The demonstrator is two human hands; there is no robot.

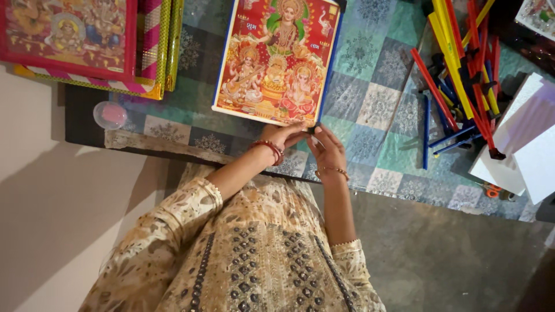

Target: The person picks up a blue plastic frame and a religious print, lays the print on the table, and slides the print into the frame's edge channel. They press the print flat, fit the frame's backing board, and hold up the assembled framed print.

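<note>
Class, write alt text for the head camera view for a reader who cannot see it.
Two hands, left hand and right hand, meet at the near edge of a colourful religious picture lying on a patterned cloth. Red, yellow and blue strips lie to the right, white sheets beside them.

Picture print [276, 60]: top edge cut off by the frame. Its near right corner is covered by the left hand [284, 136] and right hand [328, 149]; the small dark item in the fingers there is too small to identify, so each hand's grip cannot be judged. Left of the print, the stack of framed pictures [87, 40] runs out of frame. Right of the print, coloured rods [462, 75] and white sheets [529, 138] are cropped.
</note>
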